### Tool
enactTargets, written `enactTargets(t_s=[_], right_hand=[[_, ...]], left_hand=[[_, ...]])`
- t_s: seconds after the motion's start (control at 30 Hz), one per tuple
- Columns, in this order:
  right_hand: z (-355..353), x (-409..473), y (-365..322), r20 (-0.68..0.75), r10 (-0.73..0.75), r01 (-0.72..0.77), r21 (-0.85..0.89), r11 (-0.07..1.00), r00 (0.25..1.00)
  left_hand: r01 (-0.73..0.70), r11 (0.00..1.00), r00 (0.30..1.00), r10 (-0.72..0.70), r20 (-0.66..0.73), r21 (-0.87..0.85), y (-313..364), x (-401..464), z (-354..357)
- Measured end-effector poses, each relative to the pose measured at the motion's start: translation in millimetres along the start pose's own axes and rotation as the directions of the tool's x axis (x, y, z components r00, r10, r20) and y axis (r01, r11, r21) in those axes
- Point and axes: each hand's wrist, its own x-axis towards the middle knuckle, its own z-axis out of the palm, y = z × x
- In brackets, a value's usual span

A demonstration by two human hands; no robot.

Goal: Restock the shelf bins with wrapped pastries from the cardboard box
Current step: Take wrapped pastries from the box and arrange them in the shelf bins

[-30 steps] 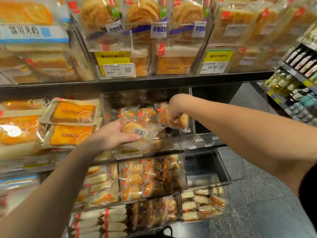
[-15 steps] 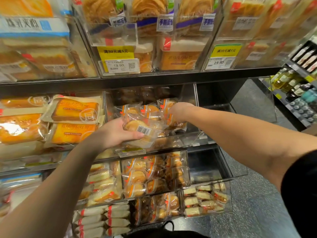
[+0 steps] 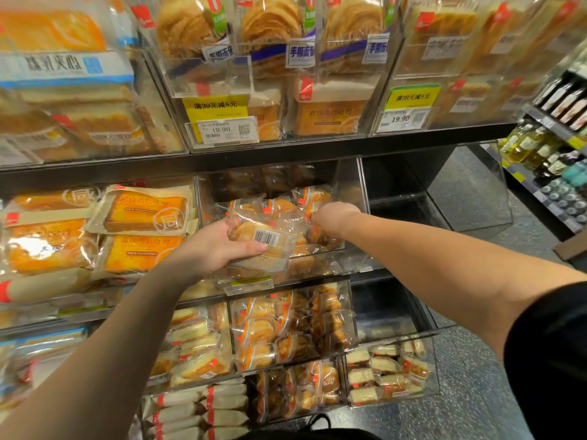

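Observation:
My left hand (image 3: pixel 216 249) grips a small stack of clear-wrapped pastries (image 3: pixel 266 246), barcode label facing up, just in front of the middle shelf bin. That clear plastic bin (image 3: pixel 352 192) holds several wrapped golden pastries (image 3: pixel 279 206). My right hand (image 3: pixel 333 214) reaches over the bin's front, wrist bent down. Its fingers are buried among the pastries at the bin's right side and hidden from me. A brown cardboard corner (image 3: pixel 571 246) shows at the right edge of the view.
Large bagged toast loaves (image 3: pixel 139 230) fill the shelf to the left. Lower bins (image 3: pixel 292 325) hold more wrapped cakes. A clear bin (image 3: pixel 470 192) to the right looks empty. Bread bags and price tags (image 3: pixel 227 130) sit above. A bottle shelf (image 3: pixel 540 147) lines the aisle at right.
My right hand has sunk lower into the bin's right side, and the pastry it carried is no longer visible under it. My left hand stays in place with its stack.

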Motion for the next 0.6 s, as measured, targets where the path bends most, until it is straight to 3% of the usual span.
enactTargets(t_s=[0.1, 0.17, 0.23, 0.27, 0.3, 0.33, 0.4, 0.47, 0.6], right_hand=[[-6.6, -1.1, 0.7, -0.034, 0.010, -0.007, 0.065, 0.998, 0.999], [-21.8, -12.7, 5.8, -0.199, 0.009, 0.023, 0.157, 0.987, 0.980], [-39.0, -32.2, 12.5, -0.291, 0.045, 0.086, 0.423, 0.902, 0.956], [-44.9, -42.0, 15.5, -0.232, 0.048, 0.112, 0.628, 0.770, 0.972], [-50.2, -51.7, 16.5, -0.106, -0.017, 0.097, 0.815, 0.571, 0.994], [-53.5, -59.6, 17.4, 0.013, -0.142, 0.041, 0.928, 0.370, 0.990], [-50.6, -65.4, 22.7, 0.115, -0.359, -0.072, 0.989, 0.131, 0.926], [-47.1, -70.7, 25.9, 0.103, -0.482, -0.116, 0.993, 0.004, 0.870], [-43.1, -75.5, 30.1, -0.048, -0.539, -0.030, 0.991, -0.134, 0.841]], left_hand=[[-0.032, 0.999, 0.999, 0.032, 0.015, -0.028, 3.9, -2.4, -4.3], [-0.073, 0.997, 0.997, 0.073, 0.009, -0.001, 8.2, -5.0, -7.7], [-0.118, 0.993, 0.992, 0.118, -0.034, 0.012, 12.1, -5.1, -6.5], [-0.145, 0.989, 0.987, 0.145, -0.068, 0.007, 15.1, -3.7, -4.0], [-0.188, 0.982, 0.977, 0.189, -0.103, 0.015, 18.3, -2.1, -0.5], [-0.258, 0.965, 0.955, 0.263, -0.137, 0.057, 21.3, -0.3, 3.1], [-0.446, 0.867, 0.862, 0.483, -0.155, 0.221, 26.8, 4.0, 10.1], [-0.568, 0.719, 0.744, 0.657, -0.123, 0.401, 30.1, 8.7, 16.0], [-0.551, 0.536, 0.605, 0.785, -0.136, 0.639, 35.6, 14.0, 26.0]])
